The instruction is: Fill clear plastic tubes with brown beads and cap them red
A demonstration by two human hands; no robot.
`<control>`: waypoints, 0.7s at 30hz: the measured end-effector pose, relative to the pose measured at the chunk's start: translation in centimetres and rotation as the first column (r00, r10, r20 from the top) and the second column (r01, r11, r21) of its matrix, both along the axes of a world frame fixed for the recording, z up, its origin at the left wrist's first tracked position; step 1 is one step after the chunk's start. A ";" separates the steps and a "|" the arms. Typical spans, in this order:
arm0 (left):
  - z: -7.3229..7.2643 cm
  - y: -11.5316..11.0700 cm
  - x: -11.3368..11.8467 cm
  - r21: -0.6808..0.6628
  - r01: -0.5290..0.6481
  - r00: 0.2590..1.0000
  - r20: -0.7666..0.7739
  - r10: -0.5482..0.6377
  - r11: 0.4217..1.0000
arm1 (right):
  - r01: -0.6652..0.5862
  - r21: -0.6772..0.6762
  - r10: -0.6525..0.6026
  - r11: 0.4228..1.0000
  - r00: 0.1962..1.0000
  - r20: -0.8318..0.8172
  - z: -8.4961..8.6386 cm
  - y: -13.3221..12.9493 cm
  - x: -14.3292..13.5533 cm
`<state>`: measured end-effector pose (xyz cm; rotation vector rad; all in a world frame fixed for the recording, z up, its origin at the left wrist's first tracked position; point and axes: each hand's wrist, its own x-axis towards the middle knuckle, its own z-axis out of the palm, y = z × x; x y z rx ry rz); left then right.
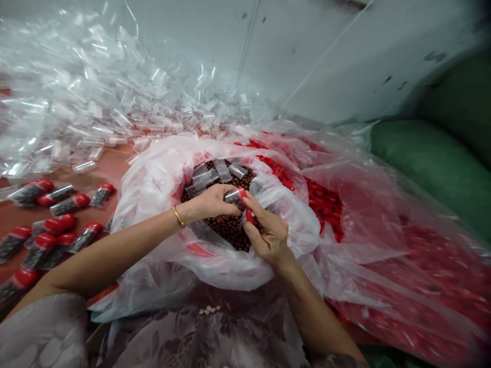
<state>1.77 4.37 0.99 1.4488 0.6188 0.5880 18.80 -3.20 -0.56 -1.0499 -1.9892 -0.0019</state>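
Over the open bag, my left hand (215, 201) grips a small clear tube (232, 196) with dark contents. A red cap (242, 193) covers its right end, where the fingers of my right hand (268, 230) press. Between thumb and fingers of that same hand is a second red cap (249, 215); whether a tube is attached to it I cannot make out. Below both hands lie small brown balls (233, 232) inside a white plastic bag (149, 168). Several clear tubes (222, 170) rest on the balls at the far side.
Left of the bag, several filled tubes with red caps (69, 204) lie on a reddish-brown surface (111, 166). Behind them spreads a big heap of clear tubes (84, 102). To the right, a clear plastic bag holds many red caps (326, 209). A green padded object (418, 153) stands beyond.
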 end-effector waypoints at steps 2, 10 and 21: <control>0.2 -0.2 0.1 0.008 0.020 0.999 -0.033 -0.020 1.000 | 0.096 -0.030 -0.099 0.995 0.986 -0.135 0.2 0.3 -0.2; 0.5 -0.9 0.0 0.196 0.195 0.958 -0.247 -0.144 0.961 | 0.188 -0.198 -0.268 0.962 0.792 -0.549 1.6 3.5 -1.5; 0.0 -1.6 0.3 0.609 0.285 0.806 -0.570 0.158 0.741 | -0.195 -0.501 0.088 0.843 0.969 -0.230 0.6 5.7 -2.6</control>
